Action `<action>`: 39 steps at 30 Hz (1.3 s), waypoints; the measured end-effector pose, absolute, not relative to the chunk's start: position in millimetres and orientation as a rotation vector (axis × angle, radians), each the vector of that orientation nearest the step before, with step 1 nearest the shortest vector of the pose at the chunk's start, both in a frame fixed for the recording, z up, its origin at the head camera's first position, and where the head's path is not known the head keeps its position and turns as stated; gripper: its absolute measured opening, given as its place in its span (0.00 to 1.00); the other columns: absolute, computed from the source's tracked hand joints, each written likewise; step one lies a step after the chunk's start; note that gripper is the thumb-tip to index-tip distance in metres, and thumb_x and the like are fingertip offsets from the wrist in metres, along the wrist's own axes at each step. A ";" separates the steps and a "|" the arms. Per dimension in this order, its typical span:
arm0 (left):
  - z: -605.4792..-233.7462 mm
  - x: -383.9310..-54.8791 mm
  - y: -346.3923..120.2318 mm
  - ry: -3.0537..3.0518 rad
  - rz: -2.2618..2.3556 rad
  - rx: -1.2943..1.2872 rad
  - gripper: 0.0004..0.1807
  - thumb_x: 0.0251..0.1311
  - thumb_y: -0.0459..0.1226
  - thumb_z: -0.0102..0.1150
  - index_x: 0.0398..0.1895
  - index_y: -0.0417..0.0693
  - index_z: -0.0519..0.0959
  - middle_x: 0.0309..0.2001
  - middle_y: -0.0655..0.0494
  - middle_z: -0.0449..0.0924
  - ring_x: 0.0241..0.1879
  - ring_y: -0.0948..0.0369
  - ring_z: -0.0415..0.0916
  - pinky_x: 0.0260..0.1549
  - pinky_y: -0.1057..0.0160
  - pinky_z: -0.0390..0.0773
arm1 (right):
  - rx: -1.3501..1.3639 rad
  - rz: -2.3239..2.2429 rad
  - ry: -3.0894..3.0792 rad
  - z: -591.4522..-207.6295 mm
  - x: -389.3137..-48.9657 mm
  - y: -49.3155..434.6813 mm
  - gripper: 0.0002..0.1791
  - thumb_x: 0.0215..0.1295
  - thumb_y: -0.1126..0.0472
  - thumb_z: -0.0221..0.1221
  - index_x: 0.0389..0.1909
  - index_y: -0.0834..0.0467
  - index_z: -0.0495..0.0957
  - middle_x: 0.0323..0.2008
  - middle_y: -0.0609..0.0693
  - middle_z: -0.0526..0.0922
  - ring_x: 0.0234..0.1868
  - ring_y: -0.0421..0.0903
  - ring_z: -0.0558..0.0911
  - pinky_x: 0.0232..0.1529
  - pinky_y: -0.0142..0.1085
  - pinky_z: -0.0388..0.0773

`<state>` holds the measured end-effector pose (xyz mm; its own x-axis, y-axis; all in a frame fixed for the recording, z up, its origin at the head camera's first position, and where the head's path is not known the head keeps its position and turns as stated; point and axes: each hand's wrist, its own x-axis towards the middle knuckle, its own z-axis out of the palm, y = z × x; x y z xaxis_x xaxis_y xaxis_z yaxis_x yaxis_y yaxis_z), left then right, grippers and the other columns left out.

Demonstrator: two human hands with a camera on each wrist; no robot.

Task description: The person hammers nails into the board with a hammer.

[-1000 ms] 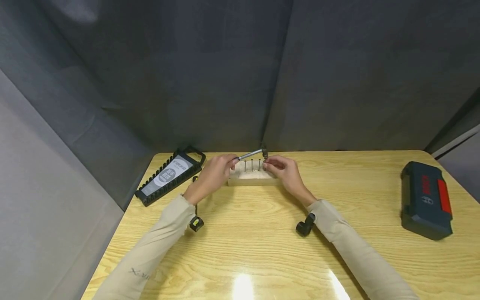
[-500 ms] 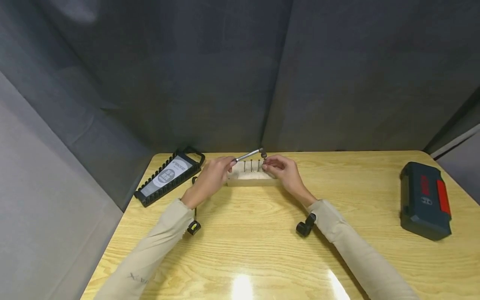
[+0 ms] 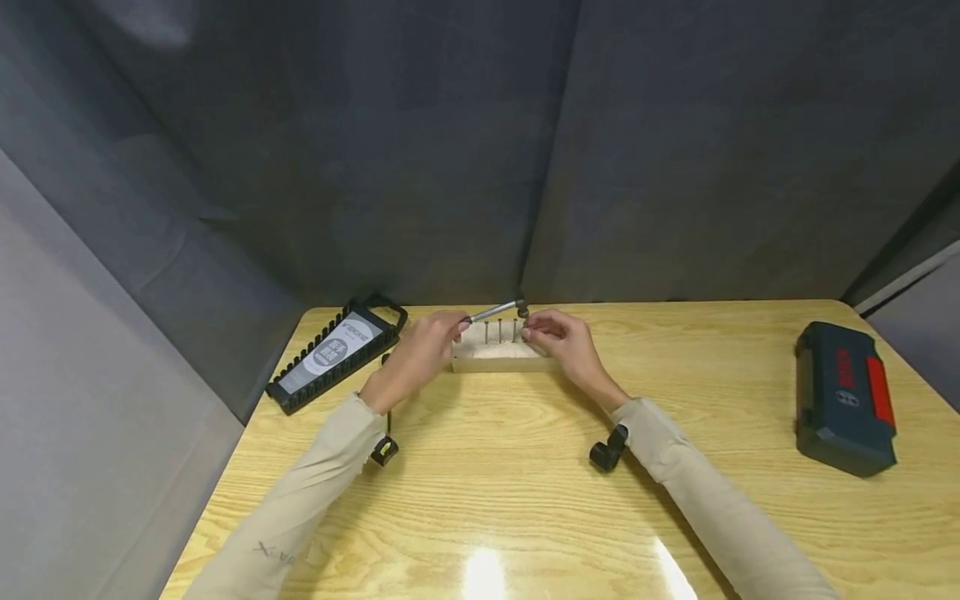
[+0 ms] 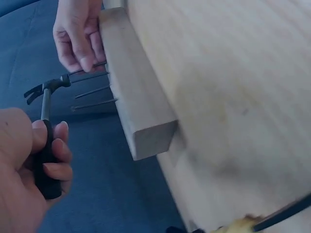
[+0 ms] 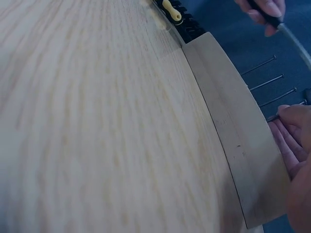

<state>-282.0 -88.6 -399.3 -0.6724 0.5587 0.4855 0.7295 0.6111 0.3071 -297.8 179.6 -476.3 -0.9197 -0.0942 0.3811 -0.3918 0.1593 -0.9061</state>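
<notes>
My left hand (image 3: 427, 346) grips the black handle of a small claw hammer (image 3: 493, 312). The hammer's head (image 4: 59, 82) is right at the top of a nail in the left wrist view. With thumb and fingers, my right hand (image 3: 566, 343) pinches that nail (image 4: 99, 64) low down, close to a pale wooden block (image 3: 501, 364). Beside it, three more nails (image 5: 266, 82) stand upright in a row in the block, their shanks mostly exposed. The pinched nail is partly hidden by the fingers.
A black wrench rack (image 3: 330, 357) with a printed label lies left of the block. On the right stands a dark blue case (image 3: 846, 400) with a red latch. A dark grey curtain (image 3: 420, 167) hangs directly behind the wooden table (image 3: 495, 483).
The hammer's head rose slightly off the nail half a second ago and has come down a little since. My right hand keeps its pinch. The head view has shifted slightly.
</notes>
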 end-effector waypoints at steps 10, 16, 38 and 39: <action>-394.0 -281.9 -85.1 -2.381 -0.893 -0.970 0.10 0.79 0.28 0.51 0.49 0.30 0.81 0.32 0.44 0.81 0.29 0.56 0.78 0.29 0.59 0.80 | 0.478 1.846 -2.204 -473.5 -297.6 179.0 0.12 0.68 0.71 0.68 0.50 0.71 0.82 0.47 0.69 0.86 0.42 0.37 0.87 0.48 0.28 0.83; -408.5 -279.0 -86.0 -2.612 -0.718 -0.991 0.10 0.79 0.29 0.51 0.44 0.33 0.82 0.30 0.50 0.78 0.28 0.60 0.73 0.24 0.65 0.76 | 0.465 1.797 -2.229 -474.6 -297.8 182.0 0.13 0.68 0.70 0.68 0.51 0.70 0.83 0.47 0.68 0.86 0.43 0.38 0.87 0.48 0.26 0.83; -388.3 -276.9 -72.9 -2.216 -0.817 -0.906 0.11 0.79 0.30 0.51 0.56 0.32 0.78 0.38 0.42 0.81 0.33 0.51 0.83 0.31 0.58 0.86 | 0.477 1.800 -2.231 -478.0 -302.6 187.9 0.13 0.69 0.69 0.68 0.51 0.70 0.83 0.47 0.69 0.86 0.42 0.37 0.86 0.47 0.25 0.82; -389.7 -276.1 -71.7 -2.213 -0.801 -0.915 0.11 0.78 0.29 0.52 0.56 0.32 0.78 0.38 0.42 0.81 0.33 0.51 0.83 0.31 0.58 0.86 | 0.477 1.804 -2.228 -477.9 -303.1 188.2 0.13 0.69 0.70 0.68 0.51 0.70 0.83 0.47 0.69 0.86 0.42 0.37 0.86 0.47 0.25 0.82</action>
<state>-276.1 -71.7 -389.7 -0.5774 0.3931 0.7156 0.7601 0.5788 0.2953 -303.1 188.2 -477.9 -0.9194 -0.1037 0.3794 -0.3927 0.1868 -0.9005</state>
